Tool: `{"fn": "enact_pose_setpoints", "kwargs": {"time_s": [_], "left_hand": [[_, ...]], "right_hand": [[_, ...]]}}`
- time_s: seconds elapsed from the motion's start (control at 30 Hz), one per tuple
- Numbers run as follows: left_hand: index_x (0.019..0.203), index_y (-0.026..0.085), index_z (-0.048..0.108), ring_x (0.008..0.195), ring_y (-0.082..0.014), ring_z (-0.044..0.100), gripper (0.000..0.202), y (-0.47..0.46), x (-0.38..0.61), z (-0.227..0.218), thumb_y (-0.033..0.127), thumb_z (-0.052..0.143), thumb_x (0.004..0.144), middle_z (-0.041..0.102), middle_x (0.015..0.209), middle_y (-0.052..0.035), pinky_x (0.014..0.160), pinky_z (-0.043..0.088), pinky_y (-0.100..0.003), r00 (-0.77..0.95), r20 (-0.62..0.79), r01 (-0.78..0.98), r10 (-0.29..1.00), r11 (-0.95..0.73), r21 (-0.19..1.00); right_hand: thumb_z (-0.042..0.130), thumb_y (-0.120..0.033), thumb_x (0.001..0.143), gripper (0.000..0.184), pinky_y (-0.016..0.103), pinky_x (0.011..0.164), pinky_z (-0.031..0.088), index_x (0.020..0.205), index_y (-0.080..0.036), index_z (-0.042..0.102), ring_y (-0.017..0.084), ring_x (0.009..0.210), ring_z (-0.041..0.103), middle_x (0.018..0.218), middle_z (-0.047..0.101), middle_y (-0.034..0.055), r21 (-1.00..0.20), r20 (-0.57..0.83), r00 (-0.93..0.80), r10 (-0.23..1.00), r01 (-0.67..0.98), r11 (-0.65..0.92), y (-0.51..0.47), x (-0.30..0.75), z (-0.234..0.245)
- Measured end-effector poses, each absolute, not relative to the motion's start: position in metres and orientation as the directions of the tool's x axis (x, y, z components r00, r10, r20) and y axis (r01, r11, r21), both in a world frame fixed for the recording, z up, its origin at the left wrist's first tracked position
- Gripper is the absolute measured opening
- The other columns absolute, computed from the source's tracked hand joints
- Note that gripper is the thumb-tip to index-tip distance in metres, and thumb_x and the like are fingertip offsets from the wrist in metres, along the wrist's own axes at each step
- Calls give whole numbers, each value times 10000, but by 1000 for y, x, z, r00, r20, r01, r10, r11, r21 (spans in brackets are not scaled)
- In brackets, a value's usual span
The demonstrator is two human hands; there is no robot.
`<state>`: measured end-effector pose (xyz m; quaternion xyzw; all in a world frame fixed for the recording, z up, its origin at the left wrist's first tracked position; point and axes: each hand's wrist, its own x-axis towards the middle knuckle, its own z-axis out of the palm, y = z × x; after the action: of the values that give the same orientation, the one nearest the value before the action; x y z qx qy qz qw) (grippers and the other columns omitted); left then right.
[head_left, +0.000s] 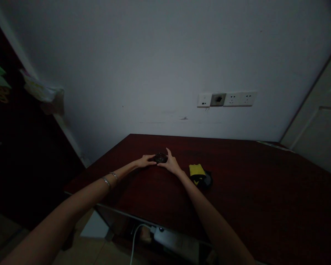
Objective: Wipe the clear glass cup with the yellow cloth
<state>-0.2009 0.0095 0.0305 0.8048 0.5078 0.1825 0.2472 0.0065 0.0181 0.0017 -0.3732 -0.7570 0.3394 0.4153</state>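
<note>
A small, round, dark see-through dish [160,158], like a glass ashtray, sits on the dark red tabletop [237,165]. Its left rim is pinched by my left hand [146,161], thumb in front and fingers behind. On the opposite side my right hand [171,163] curves around the dish, its thumb at the front and one finger raised behind. To the right of my right wrist lies a folded yellow, black and grey item [198,175], fabric-looking; its kind is unclear. Dim light hides the inside of the dish.
A pale wall [154,73] rises behind the table, with a row of sockets [227,99]. Below the front edge, an open shelf holds a white box [176,243] and a white cable [134,239]. A white door [320,121] stands at the right.
</note>
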Motion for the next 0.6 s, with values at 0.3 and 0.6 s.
{"fn": "enact_pose_setpoints", "kwargs": {"time_s": [0.3, 0.6], "left_hand": [[1223, 209, 456, 1200, -224, 394, 618, 13, -201, 29, 433, 607, 667, 470, 1281, -51, 1023, 234, -340, 366, -3, 722, 931, -282, 632], [1202, 114, 453, 1151, -292, 437, 752, 29, -193, 66, 131, 671, 482, 477, 1257, -140, 920, 377, -312, 83, 64, 734, 994, -105, 671]], "right_hand": [[709, -349, 570, 1048, 385, 837, 425, 1366, -161, 54, 255, 1014, 559, 1113, 570, 152, -818, 354, -391, 850, 312, 484, 18, 6, -4], [594, -261, 676, 932, 398, 928, 358, 1374, -119, -7, 255, 1172, 423, 1285, 409, 207, -710, 462, -425, 778, 349, 612, 1, 31, 26]]}}
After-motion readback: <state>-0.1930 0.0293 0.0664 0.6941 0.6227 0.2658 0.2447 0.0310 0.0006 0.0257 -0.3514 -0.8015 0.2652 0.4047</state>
